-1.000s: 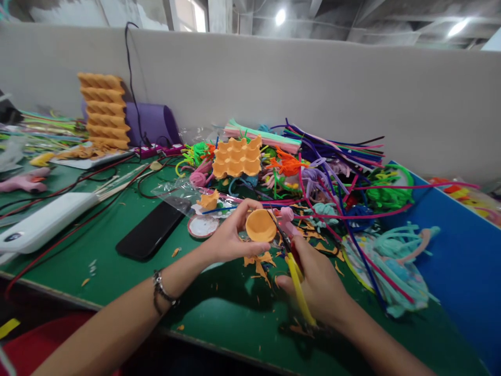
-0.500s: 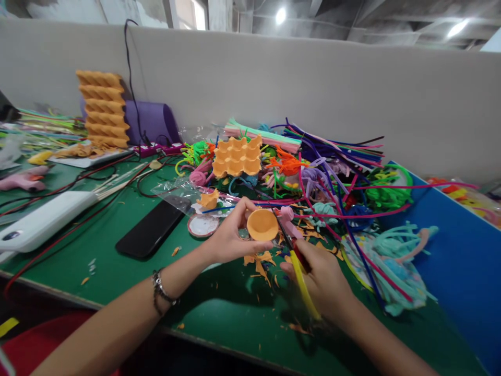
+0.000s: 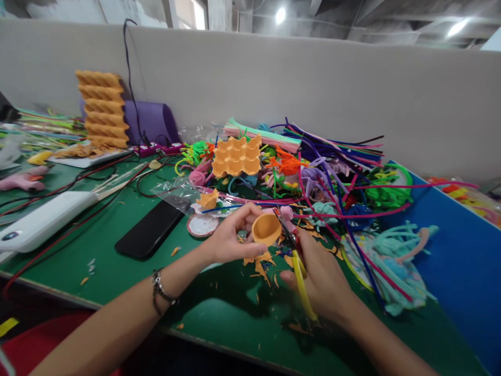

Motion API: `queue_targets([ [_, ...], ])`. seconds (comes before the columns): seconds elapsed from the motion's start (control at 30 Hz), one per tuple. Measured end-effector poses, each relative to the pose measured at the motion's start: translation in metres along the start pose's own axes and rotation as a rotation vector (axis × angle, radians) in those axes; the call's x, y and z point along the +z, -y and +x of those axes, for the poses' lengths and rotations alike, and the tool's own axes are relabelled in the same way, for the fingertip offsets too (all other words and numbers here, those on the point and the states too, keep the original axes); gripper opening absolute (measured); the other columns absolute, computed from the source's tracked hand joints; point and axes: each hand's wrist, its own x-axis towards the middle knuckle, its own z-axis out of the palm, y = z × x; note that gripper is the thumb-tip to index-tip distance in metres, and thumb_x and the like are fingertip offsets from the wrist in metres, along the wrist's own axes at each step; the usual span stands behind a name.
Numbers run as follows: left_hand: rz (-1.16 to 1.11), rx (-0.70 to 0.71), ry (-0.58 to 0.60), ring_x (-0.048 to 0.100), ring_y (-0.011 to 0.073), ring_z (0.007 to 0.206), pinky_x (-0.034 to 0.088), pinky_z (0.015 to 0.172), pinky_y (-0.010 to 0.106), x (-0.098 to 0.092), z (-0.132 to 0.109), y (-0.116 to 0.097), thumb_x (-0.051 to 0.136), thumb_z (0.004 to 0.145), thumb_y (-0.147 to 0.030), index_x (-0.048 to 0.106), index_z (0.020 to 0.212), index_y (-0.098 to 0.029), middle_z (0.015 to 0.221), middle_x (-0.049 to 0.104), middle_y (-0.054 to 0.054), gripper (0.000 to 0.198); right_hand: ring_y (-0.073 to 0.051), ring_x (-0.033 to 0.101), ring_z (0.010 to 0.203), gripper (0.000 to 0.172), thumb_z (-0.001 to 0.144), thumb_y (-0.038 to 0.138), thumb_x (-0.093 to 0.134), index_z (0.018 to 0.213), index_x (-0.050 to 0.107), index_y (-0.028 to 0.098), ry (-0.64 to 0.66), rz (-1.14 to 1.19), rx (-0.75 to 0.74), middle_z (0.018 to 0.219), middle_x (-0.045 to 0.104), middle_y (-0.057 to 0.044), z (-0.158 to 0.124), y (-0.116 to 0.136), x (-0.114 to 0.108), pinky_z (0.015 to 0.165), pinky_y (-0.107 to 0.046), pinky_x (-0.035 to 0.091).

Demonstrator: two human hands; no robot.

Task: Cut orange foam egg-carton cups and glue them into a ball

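Between the thumb and fingers of my left hand (image 3: 235,235) is a small orange egg-carton cup (image 3: 266,230), tilted with its hollow facing up and toward me. My right hand (image 3: 323,277) grips a pair of scissors (image 3: 299,284) with yellow and red handles. The blades point up and left, close by the cup's right rim; whether they touch it I cannot tell. Below the hands, orange trimmings (image 3: 261,267) lie scattered on the green table (image 3: 219,324). A rough-edged orange cup (image 3: 207,199) sits behind my left hand.
An orange egg-carton piece (image 3: 237,156) rests on heaped pipe cleaners (image 3: 313,177). A black phone (image 3: 152,230), a white device (image 3: 47,222) and a pink glue gun (image 3: 23,178) lie to the left. A blue panel (image 3: 442,261) borders the right side; a grey partition (image 3: 250,78) stands behind.
The cup in my left hand has turned and tilted, moving slightly right and down. The scissors have shifted a little, their blades now nearer its upper right rim.
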Motion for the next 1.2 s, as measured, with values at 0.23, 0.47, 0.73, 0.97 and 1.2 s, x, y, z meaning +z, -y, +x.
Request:
queue_targets([
  [0.23, -0.051, -0.019, 0.019, 0.040, 0.0070, 0.056, 0.031, 0.049, 0.019, -0.001, 0.000, 0.000, 0.069, 0.063, -0.045, 0.039, 0.081, -0.019, 0.066, 0.045, -0.005, 0.044, -0.020, 0.054, 0.057, 0.035, 0.073, 0.050, 0.047, 0.086, 0.051, 0.018, 0.044, -0.018, 0.000, 0.069, 0.059, -0.006, 0.002, -0.002, 0.000, 0.051, -0.029, 0.039],
  [0.47, -0.155, -0.054, 0.012, 0.041, 0.0069, 0.056, 0.032, 0.050, 0.019, -0.002, 0.001, -0.002, 0.070, 0.059, -0.049, 0.042, 0.077, -0.018, 0.066, 0.045, -0.005, 0.045, -0.017, 0.048, 0.049, 0.040, 0.080, 0.059, 0.035, 0.068, 0.046, 0.022, 0.038, 0.049, -0.034, 0.057, 0.053, -0.003, 0.002, -0.001, -0.003, 0.046, -0.026, 0.034],
  [0.73, -0.243, -0.046, 0.013, 0.035, 0.0016, 0.037, 0.022, 0.034, 0.015, -0.003, 0.004, 0.001, 0.065, 0.066, -0.052, 0.043, 0.088, -0.018, 0.057, 0.050, -0.007, 0.046, -0.010, 0.031, 0.041, 0.043, 0.084, 0.055, 0.030, 0.057, 0.032, 0.022, -0.038, 0.070, -0.047, 0.047, 0.034, 0.005, 0.003, -0.002, -0.003, 0.040, -0.021, 0.025],
  [0.97, -0.284, -0.055, -0.031, 0.036, 0.0010, 0.035, 0.023, 0.035, 0.015, -0.005, 0.005, 0.007, 0.064, 0.066, -0.055, 0.047, 0.091, -0.015, 0.055, 0.054, -0.005, 0.050, -0.008, 0.029, 0.042, 0.043, 0.085, 0.053, 0.032, 0.056, 0.032, 0.021, -0.044, 0.116, -0.015, 0.047, 0.032, 0.006, 0.004, -0.002, -0.005, 0.041, -0.020, 0.024],
  [1.2, -0.330, -0.078, -0.090, 0.031, 0.0014, 0.033, 0.020, 0.033, 0.015, -0.007, 0.006, 0.007, 0.065, 0.063, -0.057, 0.051, 0.081, -0.014, 0.046, 0.047, -0.007, 0.049, -0.008, 0.031, 0.042, 0.043, 0.085, 0.052, 0.034, 0.054, 0.028, 0.021, -0.015, 0.182, -0.007, 0.047, 0.034, 0.005, 0.005, -0.001, -0.007, 0.041, -0.020, 0.025],
])
